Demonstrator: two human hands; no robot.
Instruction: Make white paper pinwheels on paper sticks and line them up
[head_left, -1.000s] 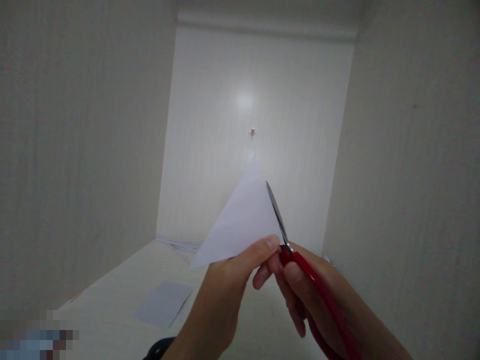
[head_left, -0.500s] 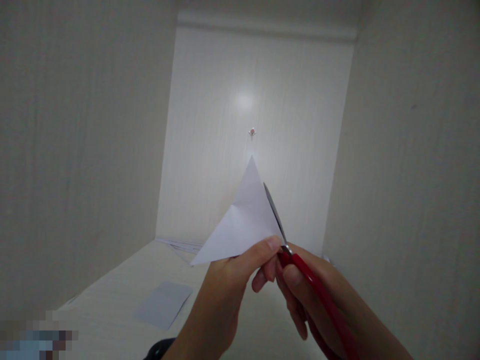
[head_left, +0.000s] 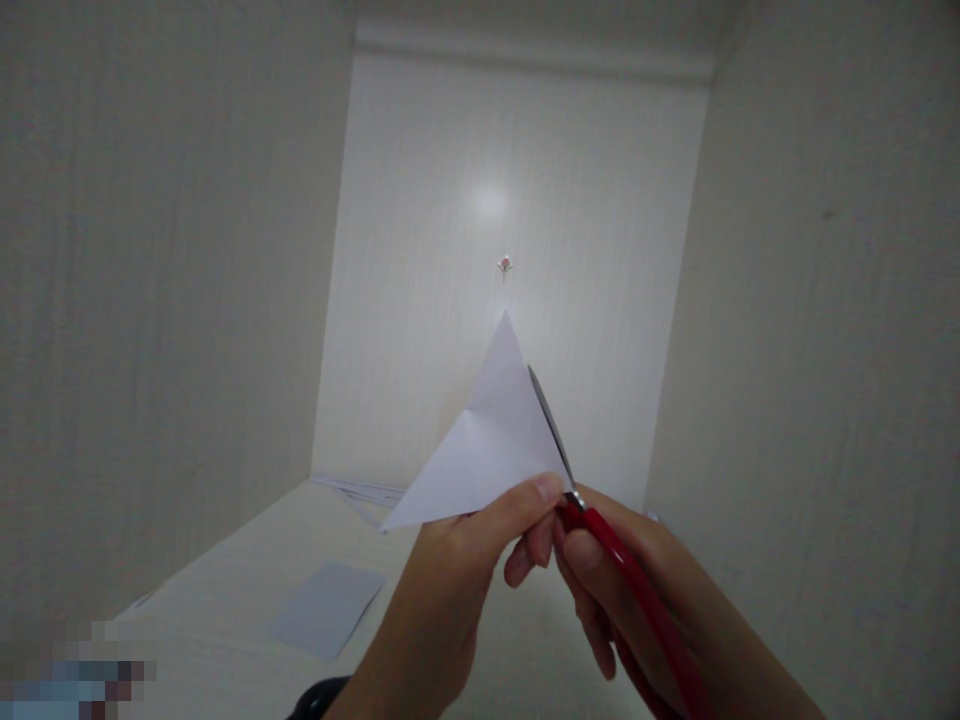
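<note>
A pale surface (head_left: 225, 620) lies below you with a flat sheet (head_left: 328, 607) on it. Your left hand (head_left: 442, 590) pinches a folded paper triangle (head_left: 487, 440) held up in the air, and your right hand (head_left: 622, 590) is closed around red scissors (head_left: 600, 540), whose blade lies along the triangle's right edge.

- The left hand (head_left: 450, 590) covered the lower edge of the folded paper triangle (head_left: 487, 440).
- The scissors (head_left: 600, 540) had their red handles cut off by the bottom edge.
- A pixelated patch (head_left: 71, 680) hid the bottom-left corner.
</note>
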